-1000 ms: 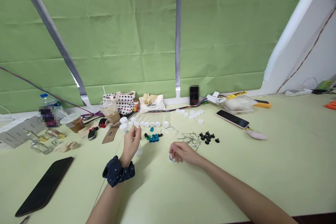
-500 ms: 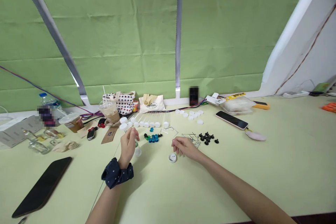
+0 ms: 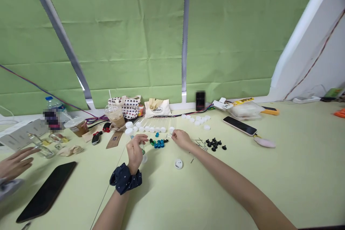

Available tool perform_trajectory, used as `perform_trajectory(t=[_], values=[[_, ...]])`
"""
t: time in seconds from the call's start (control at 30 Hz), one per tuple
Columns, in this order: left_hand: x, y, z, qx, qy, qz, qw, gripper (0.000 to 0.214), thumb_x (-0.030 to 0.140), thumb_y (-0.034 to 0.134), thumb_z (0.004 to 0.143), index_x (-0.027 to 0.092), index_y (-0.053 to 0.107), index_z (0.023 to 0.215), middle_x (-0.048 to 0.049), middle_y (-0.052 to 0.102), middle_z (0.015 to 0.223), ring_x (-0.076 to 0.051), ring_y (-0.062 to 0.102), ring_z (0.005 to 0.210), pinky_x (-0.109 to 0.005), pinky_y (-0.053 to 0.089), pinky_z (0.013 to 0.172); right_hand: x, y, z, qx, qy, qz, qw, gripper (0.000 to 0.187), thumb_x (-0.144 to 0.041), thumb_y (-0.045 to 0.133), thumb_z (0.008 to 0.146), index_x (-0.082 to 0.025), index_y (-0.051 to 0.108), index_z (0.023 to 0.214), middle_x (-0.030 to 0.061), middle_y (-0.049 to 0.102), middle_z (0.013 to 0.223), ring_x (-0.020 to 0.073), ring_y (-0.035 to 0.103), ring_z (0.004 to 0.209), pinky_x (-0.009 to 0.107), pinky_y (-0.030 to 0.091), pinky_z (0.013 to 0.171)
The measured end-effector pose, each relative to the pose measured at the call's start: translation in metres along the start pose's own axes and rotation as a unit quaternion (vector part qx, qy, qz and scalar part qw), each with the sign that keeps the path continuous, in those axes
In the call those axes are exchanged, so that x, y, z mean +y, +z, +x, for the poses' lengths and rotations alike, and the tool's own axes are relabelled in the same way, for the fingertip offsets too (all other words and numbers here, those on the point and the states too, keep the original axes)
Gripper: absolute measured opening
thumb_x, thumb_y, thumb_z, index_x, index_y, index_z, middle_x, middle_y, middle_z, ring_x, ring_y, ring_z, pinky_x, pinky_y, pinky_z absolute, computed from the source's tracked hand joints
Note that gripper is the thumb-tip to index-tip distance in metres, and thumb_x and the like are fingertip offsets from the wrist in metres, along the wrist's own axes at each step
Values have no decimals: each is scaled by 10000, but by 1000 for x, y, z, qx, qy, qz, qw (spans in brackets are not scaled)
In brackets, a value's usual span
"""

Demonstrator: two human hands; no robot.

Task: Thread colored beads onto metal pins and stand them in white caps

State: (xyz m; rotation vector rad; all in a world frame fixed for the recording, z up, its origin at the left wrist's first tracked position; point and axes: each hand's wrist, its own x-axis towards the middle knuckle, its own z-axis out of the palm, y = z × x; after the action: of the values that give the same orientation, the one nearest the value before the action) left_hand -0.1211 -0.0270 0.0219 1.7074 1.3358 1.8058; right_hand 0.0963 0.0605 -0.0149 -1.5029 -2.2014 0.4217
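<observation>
My left hand (image 3: 135, 152), with a dark dotted scrunchie (image 3: 125, 179) at the wrist, is closed around a clear tube (image 3: 143, 147). Part of the tube is hidden by the fingers; a green bit shows in it, and its lower end is whitish. Fingertips of my right hand (image 3: 182, 139) are pinched on a thin bent metal wire (image 3: 169, 136) near the row of white caps. Blue and black small parts (image 3: 159, 143) lie between the hands. A white cap (image 3: 178, 164) with tiny pieces inside sits open side up, nearer me.
Several thin metal wires (image 3: 201, 143) and black knob-like parts (image 3: 214, 143) lie right of my right hand. Capped clear tubes (image 3: 151, 124) lie behind. Another person's hand (image 3: 17, 163) reaches in at left, near glass bottles (image 3: 45, 151) and a dark tablet (image 3: 47, 190). A phone (image 3: 239, 125) lies right.
My right hand has moved from above the white cap away from me to the wire beside the row of caps. Another person's hand has appeared at the left.
</observation>
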Motion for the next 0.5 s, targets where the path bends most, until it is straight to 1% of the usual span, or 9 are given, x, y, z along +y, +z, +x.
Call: perform_trajectory(t=[0.1, 0.2, 0.27, 0.37, 0.5], values=[[-1, 0, -1, -14, -20, -20, 1000, 384, 293, 302, 887, 158, 649, 792, -51, 604, 756, -156, 514, 640, -295, 415, 610, -8, 7, 11, -8, 25, -33, 999, 111, -221, 548, 820, -169, 621, 885, 90, 640, 980, 190, 592, 904, 261, 387, 724], [0, 1, -1, 3, -37, -74, 997, 258, 294, 362, 863, 168, 583, 907, -10, 564, 661, -148, 505, 596, -279, 405, 585, -15, 11, 18, -21, 49, -61, 997, 123, -243, 581, 804, -149, 629, 869, 109, 629, 1004, 208, 591, 930, 263, 392, 732], [2, 2, -1, 12, -40, -112, 993, 184, 283, 411, 842, 180, 521, 947, 10, 559, 634, -142, 502, 569, -275, 401, 582, -20, 12, 22, -32, 63, -76, 995, 125, -227, 586, 800, -127, 633, 857, 133, 626, 1010, 227, 594, 935, 271, 399, 733], [5, 3, 0, 8, -51, -141, 989, 196, 293, 447, 821, 187, 466, 984, 21, 555, 613, -146, 506, 563, -280, 397, 590, -26, 16, 23, -44, 78, -91, 992, 135, -139, 559, 794, -95, 628, 902, 171, 613, 1041, 252, 596, 949, 285, 408, 742], [6, 3, 1, 12, -68, -154, 986, 275, 390, 356, 847, 175, 458, 986, 31, 521, 560, -147, 484, 519, -279, 374, 561, -31, 19, 17, -39, 87, -93, 991, 286, -10, 523, 751, -67, 588, 1024, 207, 582, 1102, 274, 574, 1006, 299, 408, 771]])
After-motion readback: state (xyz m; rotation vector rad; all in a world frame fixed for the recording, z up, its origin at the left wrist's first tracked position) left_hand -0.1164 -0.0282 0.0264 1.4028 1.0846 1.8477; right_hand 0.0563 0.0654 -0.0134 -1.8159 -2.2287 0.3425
